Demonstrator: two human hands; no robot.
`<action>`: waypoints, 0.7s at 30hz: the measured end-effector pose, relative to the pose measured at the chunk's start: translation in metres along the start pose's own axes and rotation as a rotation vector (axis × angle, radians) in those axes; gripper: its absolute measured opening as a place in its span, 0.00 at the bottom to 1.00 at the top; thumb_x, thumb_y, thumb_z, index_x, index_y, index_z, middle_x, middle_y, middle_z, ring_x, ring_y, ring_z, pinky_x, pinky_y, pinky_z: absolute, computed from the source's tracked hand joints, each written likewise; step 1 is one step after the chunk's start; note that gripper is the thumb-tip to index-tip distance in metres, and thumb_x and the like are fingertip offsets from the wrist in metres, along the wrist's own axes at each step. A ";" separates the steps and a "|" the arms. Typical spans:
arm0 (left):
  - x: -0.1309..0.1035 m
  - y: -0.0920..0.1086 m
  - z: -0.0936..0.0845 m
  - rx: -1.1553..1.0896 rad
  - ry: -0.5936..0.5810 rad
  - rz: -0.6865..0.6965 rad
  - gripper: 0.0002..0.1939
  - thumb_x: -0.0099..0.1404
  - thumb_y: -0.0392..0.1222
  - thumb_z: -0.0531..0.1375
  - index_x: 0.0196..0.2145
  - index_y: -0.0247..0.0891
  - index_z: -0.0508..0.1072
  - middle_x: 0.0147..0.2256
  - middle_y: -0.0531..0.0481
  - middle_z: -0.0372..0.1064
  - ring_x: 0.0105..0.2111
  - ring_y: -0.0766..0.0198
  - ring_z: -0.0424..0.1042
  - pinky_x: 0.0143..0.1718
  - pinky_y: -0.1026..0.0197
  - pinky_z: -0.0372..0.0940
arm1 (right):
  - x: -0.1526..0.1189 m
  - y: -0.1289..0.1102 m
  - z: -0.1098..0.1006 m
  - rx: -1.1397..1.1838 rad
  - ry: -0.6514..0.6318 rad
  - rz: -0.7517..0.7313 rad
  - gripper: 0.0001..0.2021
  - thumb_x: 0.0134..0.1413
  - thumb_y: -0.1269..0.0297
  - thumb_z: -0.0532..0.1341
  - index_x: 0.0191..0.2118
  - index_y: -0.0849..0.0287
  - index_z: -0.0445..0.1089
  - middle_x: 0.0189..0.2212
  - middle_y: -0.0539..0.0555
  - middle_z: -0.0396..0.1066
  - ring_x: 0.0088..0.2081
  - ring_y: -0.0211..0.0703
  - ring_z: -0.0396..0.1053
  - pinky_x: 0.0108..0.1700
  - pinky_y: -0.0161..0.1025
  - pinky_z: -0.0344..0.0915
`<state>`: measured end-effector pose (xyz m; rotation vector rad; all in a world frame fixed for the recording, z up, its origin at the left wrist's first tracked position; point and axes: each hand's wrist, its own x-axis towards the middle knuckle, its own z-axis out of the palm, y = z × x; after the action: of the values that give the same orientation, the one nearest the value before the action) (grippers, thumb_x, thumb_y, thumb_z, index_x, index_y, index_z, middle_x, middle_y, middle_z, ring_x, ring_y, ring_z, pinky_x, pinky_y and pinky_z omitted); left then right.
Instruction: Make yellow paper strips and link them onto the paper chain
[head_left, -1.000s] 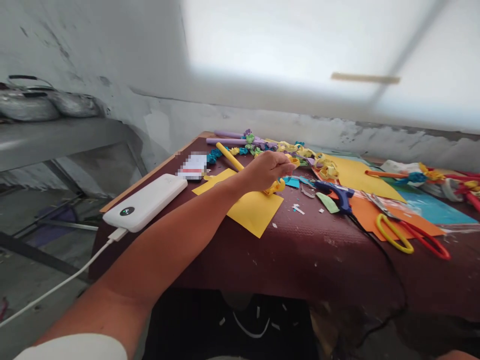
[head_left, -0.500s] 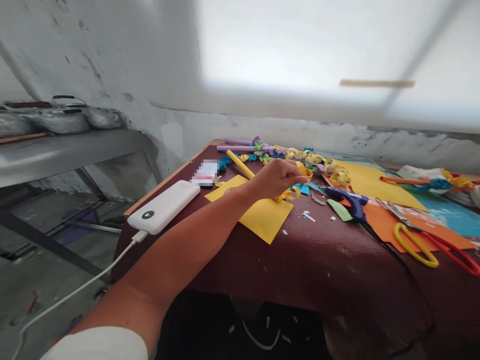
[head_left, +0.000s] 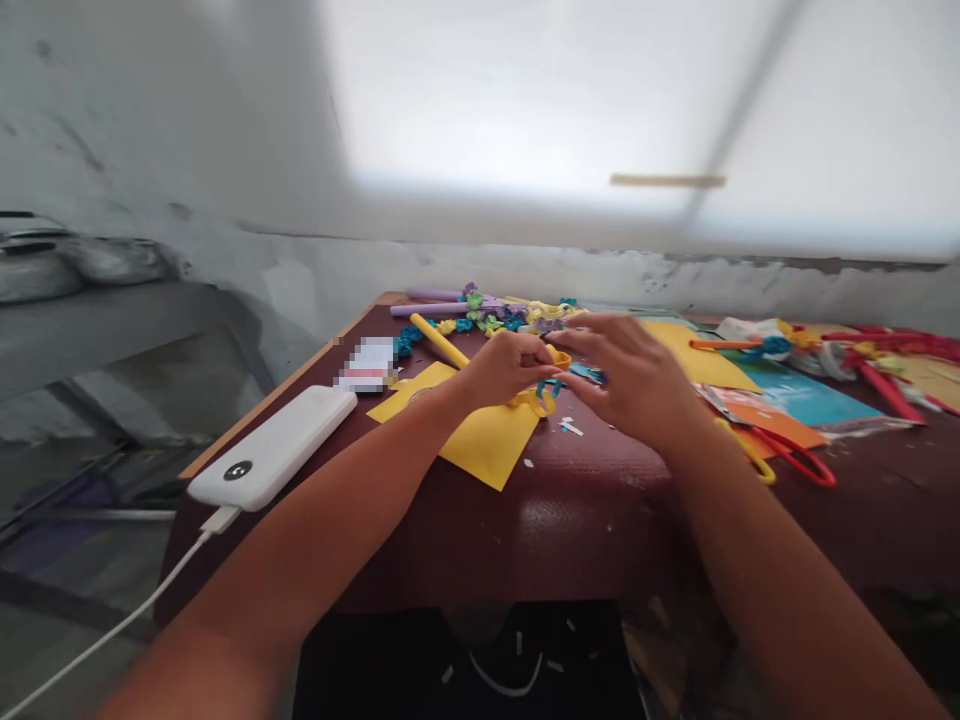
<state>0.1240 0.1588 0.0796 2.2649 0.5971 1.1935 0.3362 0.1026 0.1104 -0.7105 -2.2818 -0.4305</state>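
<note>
My left hand (head_left: 504,368) is closed on a curled yellow paper strip (head_left: 556,357), above a yellow paper sheet (head_left: 491,450). Close to its fingertips is my right hand (head_left: 619,375), its fingers spread, the thumb reaching toward the strip; whether the thumb touches it cannot be made out. More yellow loops (head_left: 541,402) hang below my left fingers. A rolled yellow tube (head_left: 439,341) lies at an angle behind the sheet. Purple tubes (head_left: 427,310) and small paper flowers in purple, green, blue and yellow lie farther back.
A white power bank (head_left: 274,448) with a cable lies at the left, near a blurred-out item (head_left: 367,363). Scissors with red (head_left: 795,458) and yellow handles, orange and blue sheets (head_left: 806,390) are at the right. Metal pots (head_left: 116,260) stand on a side table.
My right hand has come into view from the right and reached my left hand. The view has turned to the right, so the table things appear farther left. My left hand still holds the strip.
</note>
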 end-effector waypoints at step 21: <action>-0.004 -0.010 -0.065 0.520 -0.243 -0.344 0.20 0.68 0.53 0.66 0.53 0.41 0.77 0.52 0.44 0.77 0.52 0.54 0.76 0.55 0.48 0.71 | -0.030 0.056 0.053 0.586 0.403 0.628 0.23 0.57 0.39 0.68 0.31 0.59 0.74 0.24 0.48 0.69 0.25 0.37 0.63 0.28 0.36 0.59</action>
<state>0.0658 0.1790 0.1025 2.5235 1.2516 0.6303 0.3604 0.1613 0.0575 -0.8762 -1.5701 0.3532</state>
